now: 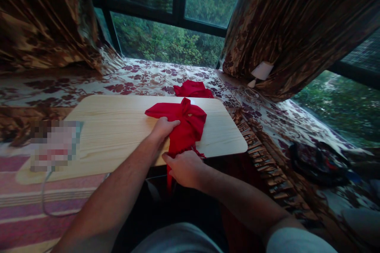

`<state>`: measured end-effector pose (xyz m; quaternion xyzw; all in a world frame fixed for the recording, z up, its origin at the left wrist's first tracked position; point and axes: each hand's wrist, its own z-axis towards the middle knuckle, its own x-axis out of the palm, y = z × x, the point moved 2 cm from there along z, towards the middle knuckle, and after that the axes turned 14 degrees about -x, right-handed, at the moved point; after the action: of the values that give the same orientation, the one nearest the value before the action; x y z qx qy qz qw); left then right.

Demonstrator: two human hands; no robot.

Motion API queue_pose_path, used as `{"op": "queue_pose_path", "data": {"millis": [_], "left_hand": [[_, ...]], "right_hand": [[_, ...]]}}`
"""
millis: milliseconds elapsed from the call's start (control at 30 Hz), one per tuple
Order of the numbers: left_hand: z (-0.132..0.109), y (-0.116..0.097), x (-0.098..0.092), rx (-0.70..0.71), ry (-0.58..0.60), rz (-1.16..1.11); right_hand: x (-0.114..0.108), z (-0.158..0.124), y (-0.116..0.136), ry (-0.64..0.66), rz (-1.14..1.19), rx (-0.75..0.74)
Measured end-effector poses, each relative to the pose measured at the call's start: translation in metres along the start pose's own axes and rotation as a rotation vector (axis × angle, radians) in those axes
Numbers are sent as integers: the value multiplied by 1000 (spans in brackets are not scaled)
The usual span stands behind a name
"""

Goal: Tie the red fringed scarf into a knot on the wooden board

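A red scarf [190, 132] with a fringed end lies bunched and looped on the light wooden board [118, 126]. My left hand [166, 127] is closed on its left side, thumb on top and the other fingers mostly hidden. Close to the board's front edge, my right hand [187, 168] pinches the lower part of the scarf between thumb and fingers. A narrow red strip hangs below that hand, past the edge. Beyond the board's far edge sits another heap of red cloth [193, 89]; whether it joins the scarf I cannot tell.
A blurred-out item [55, 146] with a grey cable [44, 197] lies on the board's left end. A small white lamp [261, 71] stands on the floral-covered window ledge [142, 73]. At right lies a dark bag-like object [319, 164]. Brown curtains [285, 19] frame the window.
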<state>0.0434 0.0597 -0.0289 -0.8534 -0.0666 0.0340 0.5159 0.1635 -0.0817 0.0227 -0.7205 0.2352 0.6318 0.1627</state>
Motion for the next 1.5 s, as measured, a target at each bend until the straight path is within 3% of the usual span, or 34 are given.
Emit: {"op": "queue_pose_path", "data": {"millis": [100, 267, 433, 633, 733, 833, 900, 1033, 1167, 1233, 1400, 1500], "left_hand": [[-6, -10, 12, -70, 78, -103], [-15, -22, 28, -302, 263, -401], [-8, -29, 37, -283, 337, -553], [-7, -31, 38, -251, 342, -573], [-10, -26, 33, -259, 360, -539], [-12, -21, 28, -258, 391, -523], [-12, -20, 27, -238, 397, -540], [-10, -22, 27, -210, 386, -564], [-11, -16, 22, -253, 357, -431], [-13, -9, 17, -252, 308, -321], [-21, 10, 5, -202, 201, -188], [-25, 13, -8, -100, -44, -108]], "right_hand": [[8, 4, 5, -42, -68, -28], [6, 5, 1, -91, -70, -91], [-5, -5, 1, -104, 73, -325], [-15, -10, -7, -72, 748, -424], [-17, -10, -15, -83, 1096, -384], [-13, -12, -22, 99, 1560, -290], [-12, -14, -23, 230, 1798, -307], [-16, -21, -17, 351, 1955, -529], [-20, -26, -7, 450, 1987, -671], [-23, -27, -6, 400, 1980, -650], [-34, -26, -8, 4, 1974, -484], [-37, -25, -4, 37, 1955, -497]]}}
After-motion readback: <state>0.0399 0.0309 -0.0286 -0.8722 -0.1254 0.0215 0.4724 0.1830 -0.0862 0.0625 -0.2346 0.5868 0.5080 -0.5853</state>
